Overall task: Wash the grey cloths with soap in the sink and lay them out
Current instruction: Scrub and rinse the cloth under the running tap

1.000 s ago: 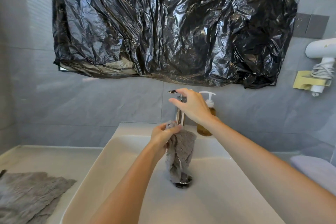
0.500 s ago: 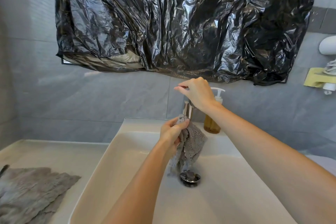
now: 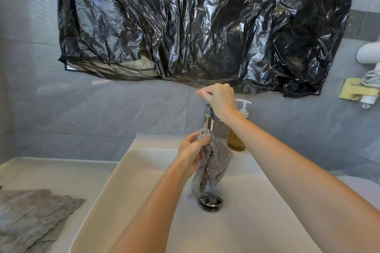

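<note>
Your sink (image 3: pixel 257 211) sits at the desk's (image 3: pixel 61 172) right edge, and a flat cloth (image 3: pixel 30 217) lies at its front left corner. Your left hand's (image 3: pixel 191 150) grip is clamped on a hanging cloth (image 3: pixel 216 160) over the drain (image 3: pixel 210 202). Your right hand's (image 3: pixel 221 100) grip curls round the tap (image 3: pixel 209 122).

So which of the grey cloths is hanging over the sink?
The crumpled grey cloth gripped by the left hand, dangling above the metal drain. The other grey cloth lies flat on the counter at left.
</note>
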Tool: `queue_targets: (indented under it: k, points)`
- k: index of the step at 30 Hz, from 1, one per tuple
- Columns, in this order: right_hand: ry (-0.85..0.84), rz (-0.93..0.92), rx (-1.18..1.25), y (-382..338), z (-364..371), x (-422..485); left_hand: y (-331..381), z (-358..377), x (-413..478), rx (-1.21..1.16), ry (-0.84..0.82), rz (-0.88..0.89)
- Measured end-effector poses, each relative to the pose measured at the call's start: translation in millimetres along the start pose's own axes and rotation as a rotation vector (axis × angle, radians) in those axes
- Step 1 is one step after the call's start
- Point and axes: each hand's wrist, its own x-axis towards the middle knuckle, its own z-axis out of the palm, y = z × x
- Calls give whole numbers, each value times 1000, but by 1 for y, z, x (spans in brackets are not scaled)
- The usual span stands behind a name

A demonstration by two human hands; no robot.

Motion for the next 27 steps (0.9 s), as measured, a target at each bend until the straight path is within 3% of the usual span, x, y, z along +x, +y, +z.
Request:
queue_targets:
  k: [12, 16, 18, 20, 23, 25, 27]
  points:
    - [35, 90, 59, 0, -1, 4, 0, -1, 2, 45, 4, 16]
    - [-47, 112, 280, 6, -8, -9, -4, -1, 5, 78, 16, 25]
    - [14, 115, 378, 10, -10, -25, -5, -2, 6, 129, 23, 41]
    - [168, 201, 470, 17, -8, -44, -5, -3, 5, 168, -3, 49]
    - [325, 471, 553, 31, 3, -74, -4, -4, 5, 191, -34, 32]
    - [308, 598, 542, 41, 8, -90, -2, -3, 4, 208, -51, 28]
    - [124, 649, 587, 43, 7, -105, -1, -2, 4, 210, -72, 24]
